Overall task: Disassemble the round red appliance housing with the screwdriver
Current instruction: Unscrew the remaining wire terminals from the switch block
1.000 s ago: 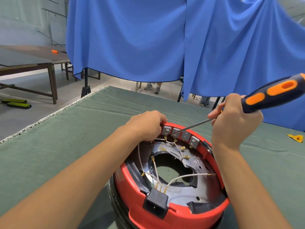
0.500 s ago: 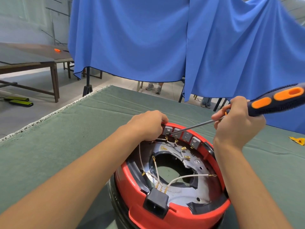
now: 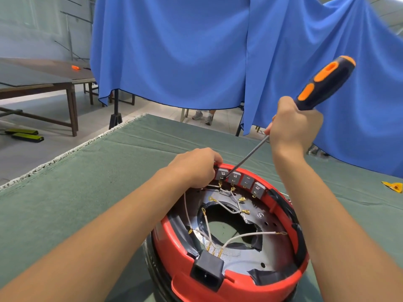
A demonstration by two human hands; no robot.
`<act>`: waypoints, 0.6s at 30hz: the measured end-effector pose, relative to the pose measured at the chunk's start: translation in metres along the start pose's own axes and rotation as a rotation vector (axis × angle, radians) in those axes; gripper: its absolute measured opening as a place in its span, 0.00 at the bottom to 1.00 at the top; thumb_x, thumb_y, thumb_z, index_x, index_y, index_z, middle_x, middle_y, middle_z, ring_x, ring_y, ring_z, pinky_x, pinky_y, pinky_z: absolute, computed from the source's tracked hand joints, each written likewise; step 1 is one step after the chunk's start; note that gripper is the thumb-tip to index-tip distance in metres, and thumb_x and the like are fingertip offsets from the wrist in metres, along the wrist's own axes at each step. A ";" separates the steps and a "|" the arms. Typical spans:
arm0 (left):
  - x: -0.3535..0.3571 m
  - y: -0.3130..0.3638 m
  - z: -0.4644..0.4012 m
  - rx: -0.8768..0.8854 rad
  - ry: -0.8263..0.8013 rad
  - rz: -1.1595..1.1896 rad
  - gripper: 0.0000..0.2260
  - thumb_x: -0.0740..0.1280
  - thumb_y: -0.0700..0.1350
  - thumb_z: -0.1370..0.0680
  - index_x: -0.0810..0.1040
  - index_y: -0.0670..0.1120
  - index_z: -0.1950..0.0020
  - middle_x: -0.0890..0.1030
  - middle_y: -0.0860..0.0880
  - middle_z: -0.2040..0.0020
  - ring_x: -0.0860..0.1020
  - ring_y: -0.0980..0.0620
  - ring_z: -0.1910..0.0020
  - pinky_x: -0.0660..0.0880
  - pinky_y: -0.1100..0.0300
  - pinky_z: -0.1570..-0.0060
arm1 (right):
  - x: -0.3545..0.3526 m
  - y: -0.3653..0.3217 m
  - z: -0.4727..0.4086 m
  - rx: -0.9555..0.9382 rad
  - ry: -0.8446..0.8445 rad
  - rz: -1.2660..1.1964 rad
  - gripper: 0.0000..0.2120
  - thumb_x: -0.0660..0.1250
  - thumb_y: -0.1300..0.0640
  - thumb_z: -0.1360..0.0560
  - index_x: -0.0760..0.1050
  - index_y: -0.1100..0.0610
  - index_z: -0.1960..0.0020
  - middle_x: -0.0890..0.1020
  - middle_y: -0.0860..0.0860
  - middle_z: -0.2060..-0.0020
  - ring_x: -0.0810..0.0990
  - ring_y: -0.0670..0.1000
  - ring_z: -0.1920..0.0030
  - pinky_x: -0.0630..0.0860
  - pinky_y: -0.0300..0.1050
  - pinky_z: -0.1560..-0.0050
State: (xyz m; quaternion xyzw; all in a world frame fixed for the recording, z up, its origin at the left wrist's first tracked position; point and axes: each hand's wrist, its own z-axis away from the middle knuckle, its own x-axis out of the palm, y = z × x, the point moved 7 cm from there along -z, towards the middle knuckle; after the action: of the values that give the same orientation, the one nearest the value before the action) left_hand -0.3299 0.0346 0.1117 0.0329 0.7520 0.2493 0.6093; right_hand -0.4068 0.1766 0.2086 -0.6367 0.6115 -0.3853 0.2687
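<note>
On red housing (image 3: 229, 277) rim, left hand (image 3: 196, 165) seemingly gripping, right hand (image 3: 292, 127) clutching screwdriver (image 3: 322, 83)

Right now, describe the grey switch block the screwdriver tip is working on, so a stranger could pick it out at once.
Find the round red housing on the green cloth; along its far inner rim sits a row of four grey switch blocks. The one meant is the leftmost grey block, beside the left hand gripping the rim. It alone has the screwdriver tip at its edge.

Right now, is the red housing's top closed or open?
Open. The red housing has no cover; white wires, grey switch blocks and a central hole show inside. The screwdriver tip sits between the first two blocks.
</note>
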 end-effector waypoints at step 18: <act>0.000 -0.006 -0.002 -0.021 0.022 0.030 0.19 0.58 0.40 0.23 0.74 0.58 0.37 0.77 0.51 0.38 0.75 0.47 0.42 0.69 0.56 0.52 | -0.048 0.015 0.034 0.042 0.161 -0.168 0.11 0.60 0.58 0.35 0.66 0.58 0.76 0.71 0.50 0.86 0.68 0.47 0.83 0.65 0.36 0.77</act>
State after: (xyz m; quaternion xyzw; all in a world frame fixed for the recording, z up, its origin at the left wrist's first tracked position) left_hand -0.3303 0.0292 0.1093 0.0353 0.7556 0.2667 0.5972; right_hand -0.3852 0.2183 0.1690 -0.6470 0.5673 -0.4691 0.1986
